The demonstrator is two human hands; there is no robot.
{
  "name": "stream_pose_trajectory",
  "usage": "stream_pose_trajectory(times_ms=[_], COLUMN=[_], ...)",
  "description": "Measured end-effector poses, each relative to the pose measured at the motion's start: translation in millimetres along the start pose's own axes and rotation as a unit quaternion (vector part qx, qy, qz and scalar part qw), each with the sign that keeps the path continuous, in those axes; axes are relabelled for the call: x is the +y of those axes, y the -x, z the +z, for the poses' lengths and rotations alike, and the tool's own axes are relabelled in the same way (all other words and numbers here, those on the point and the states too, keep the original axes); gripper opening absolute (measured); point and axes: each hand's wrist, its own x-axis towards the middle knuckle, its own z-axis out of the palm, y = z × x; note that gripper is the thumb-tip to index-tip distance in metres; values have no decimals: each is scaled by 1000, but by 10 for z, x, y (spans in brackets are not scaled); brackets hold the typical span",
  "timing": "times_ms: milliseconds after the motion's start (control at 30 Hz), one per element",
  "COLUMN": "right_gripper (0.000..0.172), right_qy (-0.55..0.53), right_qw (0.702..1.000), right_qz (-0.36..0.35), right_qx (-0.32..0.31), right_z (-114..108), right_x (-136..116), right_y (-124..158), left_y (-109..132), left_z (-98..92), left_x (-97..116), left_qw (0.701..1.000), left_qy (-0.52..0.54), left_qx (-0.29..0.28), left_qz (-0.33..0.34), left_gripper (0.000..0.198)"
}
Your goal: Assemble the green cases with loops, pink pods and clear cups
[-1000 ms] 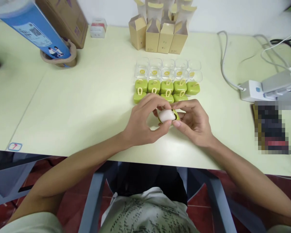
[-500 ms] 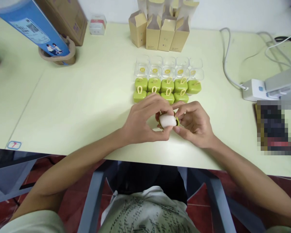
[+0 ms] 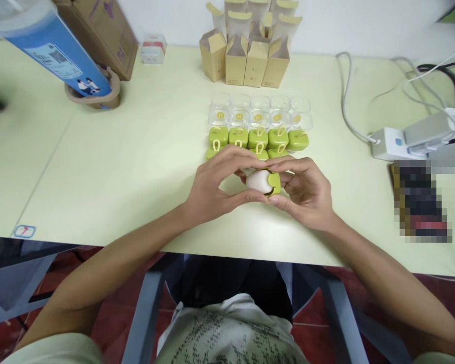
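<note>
Between my two hands is a smooth white earbud case (image 3: pixel 258 181), partly inside a green cover (image 3: pixel 275 183). My left hand (image 3: pixel 220 182) curves around the white case, thumb below and fingers above. On the other side, my right hand (image 3: pixel 305 189) pinches the green cover by its edges. A green flap of the cover lies over the right end of the white case. Just beyond my fingers stand two rows of glossy green cases (image 3: pixel 258 137) with pale yellow loops; my hands hide part of the front row.
Behind the green cases are clear plastic boxes (image 3: pixel 258 119) with yellow stickers. Open brown cartons (image 3: pixel 256 63) stand near the wall. A blue cylinder (image 3: pixel 56 55) leans at left by a cardboard box (image 3: pixel 98 30). At right lie a white power strip (image 3: pixel 390 142), cables and a blurred-out dark object (image 3: pixel 419 199).
The green flap, earlier at the white case's right edge, now lies over its end. My left fingers have spread farther along the top. The whole view has shifted slightly.
</note>
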Motion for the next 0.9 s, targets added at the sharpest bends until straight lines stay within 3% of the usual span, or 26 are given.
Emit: stream_pose_trajectory(times_ms=[167,233,367,900], right_gripper=[40,42,45,43], right_qy=[-1,11,48,131], right_qw=[1000,1000,998,986], right_qz=[-7,-6,-39,-98], right_qx=[-11,0,-3,-33], right_z=[-36,-41,-57,-93], right_x=[-21,-17,-6,-45], right_y=[-24,-22,-28,-57], left_y=[-70,-91,-95,-101], left_z=[-64,-90,-96,-112], left_x=[8,22,39,-20], left_qw=[999,1000,999,997], left_qy=[47,22,-40,-5], left_qx=[22,12,-24,-44], left_qz=[1,6,21,56], left_gripper=[12,18,47,39])
